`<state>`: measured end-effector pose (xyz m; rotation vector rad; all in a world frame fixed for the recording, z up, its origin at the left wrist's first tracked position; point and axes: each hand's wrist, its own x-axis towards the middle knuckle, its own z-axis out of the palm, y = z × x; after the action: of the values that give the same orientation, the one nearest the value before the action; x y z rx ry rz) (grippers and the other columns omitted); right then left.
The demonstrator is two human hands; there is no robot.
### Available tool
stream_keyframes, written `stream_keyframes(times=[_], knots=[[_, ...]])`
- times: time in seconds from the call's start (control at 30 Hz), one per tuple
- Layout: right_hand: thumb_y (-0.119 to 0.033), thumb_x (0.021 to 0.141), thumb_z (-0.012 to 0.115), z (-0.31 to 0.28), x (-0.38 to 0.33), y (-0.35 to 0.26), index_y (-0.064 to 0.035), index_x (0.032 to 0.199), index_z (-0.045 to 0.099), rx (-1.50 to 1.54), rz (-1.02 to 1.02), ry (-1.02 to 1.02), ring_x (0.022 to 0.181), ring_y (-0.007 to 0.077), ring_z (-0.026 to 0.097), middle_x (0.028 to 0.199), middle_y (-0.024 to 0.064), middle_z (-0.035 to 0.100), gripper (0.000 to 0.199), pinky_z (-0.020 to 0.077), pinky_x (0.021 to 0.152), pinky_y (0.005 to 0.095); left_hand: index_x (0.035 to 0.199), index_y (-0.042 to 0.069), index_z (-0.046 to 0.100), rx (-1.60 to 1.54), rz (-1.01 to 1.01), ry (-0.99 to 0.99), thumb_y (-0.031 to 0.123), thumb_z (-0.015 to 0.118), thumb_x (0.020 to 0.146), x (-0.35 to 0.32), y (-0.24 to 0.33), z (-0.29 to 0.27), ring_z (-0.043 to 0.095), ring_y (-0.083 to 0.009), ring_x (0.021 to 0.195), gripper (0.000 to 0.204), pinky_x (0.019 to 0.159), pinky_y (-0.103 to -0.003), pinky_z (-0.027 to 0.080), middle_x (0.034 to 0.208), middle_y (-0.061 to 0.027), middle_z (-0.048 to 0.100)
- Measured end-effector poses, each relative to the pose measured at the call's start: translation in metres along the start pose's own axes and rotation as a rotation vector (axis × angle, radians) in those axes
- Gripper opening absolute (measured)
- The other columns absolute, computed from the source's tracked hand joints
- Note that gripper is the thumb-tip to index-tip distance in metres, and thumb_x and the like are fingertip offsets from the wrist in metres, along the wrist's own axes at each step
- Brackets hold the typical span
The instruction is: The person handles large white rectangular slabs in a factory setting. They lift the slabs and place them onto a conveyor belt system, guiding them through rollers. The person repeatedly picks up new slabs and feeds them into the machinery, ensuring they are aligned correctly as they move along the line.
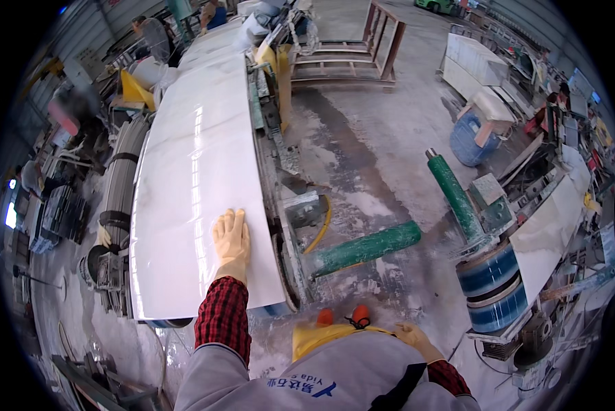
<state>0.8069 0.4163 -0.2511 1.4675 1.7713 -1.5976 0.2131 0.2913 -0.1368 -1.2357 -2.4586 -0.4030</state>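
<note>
Nearest us, the right gloved hand point(414, 336) is beside the waist at the edge of a yellow apron point(309, 340), with orange shoes point(325, 317) showing just past the hem; we cannot tell whether its fingers are closed on the cloth or free. Farther up, the left gloved hand point(231, 240) lies palm down on a glossy white slab point(177, 178), fingers straight, close together and wrapped round nothing, toward the slab's near end and right edge. We find the slab ahead and to the left of the wearer's body, its long axis running away from us; the left hand is the nearer one, in contact, while the right is well apart from it. To the slab's right we see a green roller point(365, 248) lying crosswise, and beyond it a blue drum point(470, 140). Farther off stand a rust-coloured frame point(341, 84) and, at far left, a co-worker point(155, 40).
</note>
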Motion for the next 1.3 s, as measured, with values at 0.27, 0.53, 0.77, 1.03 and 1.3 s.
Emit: stream_keyframes(times=[0.27,0.53,0.77,1.03,1.3], knots=[[-0.033,0.106,0.063,0.03,0.053,0.138,-0.0019,0.149,0.065,0.026,-0.101,0.068,0.122,0.0276,0.073,0.134,0.0203,0.076,0.052,0.0578,0.104,0.0404,0.143,0.014,0.065,-0.079,0.029,0.025,0.02,0.058,0.105,0.017,-0.002,0.028,0.049,-0.0391,0.147,0.039,0.125,-0.054,0.034,0.154,-0.0184,0.059],[-0.043,0.102,0.064,0.012,0.039,0.053,-0.0189,0.148,0.069,-0.143,-0.019,0.182,0.122,0.0328,0.074,0.138,0.0201,0.075,0.053,0.0569,0.106,0.0445,0.157,0.011,0.057,-0.057,-0.075,-0.09,0.019,0.052,0.115,0.007,-0.007,0.033,0.042,-0.0419,0.155,0.043,0.131,-0.052,0.029,0.165,-0.0197,0.052],[-0.037,0.109,0.061,0.02,0.041,0.072,-0.0076,0.146,0.066,-0.18,-0.203,0.127,0.118,0.0267,0.072,0.129,0.0163,0.077,0.048,0.0557,0.106,0.0391,0.125,0.011,0.07,0.023,0.0,-0.031,0.01,0.061,0.096,0.026,-0.007,0.022,0.063,-0.0409,0.115,0.031,0.104,-0.055,0.05,0.123,-0.0166,0.069],[-0.039,0.103,0.071,0.021,0.039,0.14,-0.0051,0.14,0.071,-0.057,-0.122,0.156,0.108,0.0289,0.078,0.118,0.0221,0.08,0.05,0.059,0.096,0.0363,0.14,0.014,0.064,-0.023,-0.019,0.052,0.02,0.06,0.107,0.019,0.02,-0.007,0.054,-0.0354,0.136,0.034,0.117,-0.05,0.041,0.144,-0.013,0.061],[-0.034,0.105,0.065,-0.009,0.011,0.08,-0.0071,0.139,0.07,-0.251,-0.496,0.061,0.115,0.0273,0.073,0.125,0.015,0.077,0.043,0.0552,0.109,0.0389,0.139,0.014,0.064,0.028,-0.032,0.058,0.02,0.061,0.106,0.007,0.018,-0.003,0.056,-0.0341,0.131,0.034,0.114,-0.048,0.042,0.142,-0.0119,0.061]])
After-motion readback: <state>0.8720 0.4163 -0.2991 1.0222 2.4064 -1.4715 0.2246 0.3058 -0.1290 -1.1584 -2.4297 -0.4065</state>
